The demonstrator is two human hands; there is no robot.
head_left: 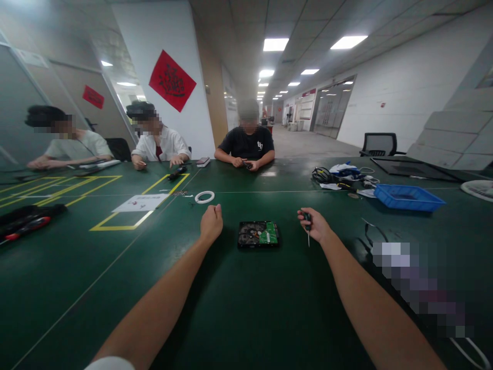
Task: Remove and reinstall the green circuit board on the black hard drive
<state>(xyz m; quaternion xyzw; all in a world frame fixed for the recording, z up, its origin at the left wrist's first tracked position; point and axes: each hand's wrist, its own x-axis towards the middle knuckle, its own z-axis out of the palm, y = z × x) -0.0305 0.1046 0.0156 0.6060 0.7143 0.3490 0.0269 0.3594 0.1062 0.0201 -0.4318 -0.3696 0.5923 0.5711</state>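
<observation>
Your right hand, right of the hard drive, is wrapped around a screwdriver, shaft downward, seemingly for control. Your left hand, left of the hard drive, hides its fingers; I cannot tell its grip. Board-up placement probably keeps the circuitry exposed. One hard drive, one screwdriver.

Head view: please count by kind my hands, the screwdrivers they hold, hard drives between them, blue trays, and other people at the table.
Left hand and right hand: 2
Screwdriver: 1
Hard drive: 1
Blue tray: 1
People: 3
Total: 8
</observation>
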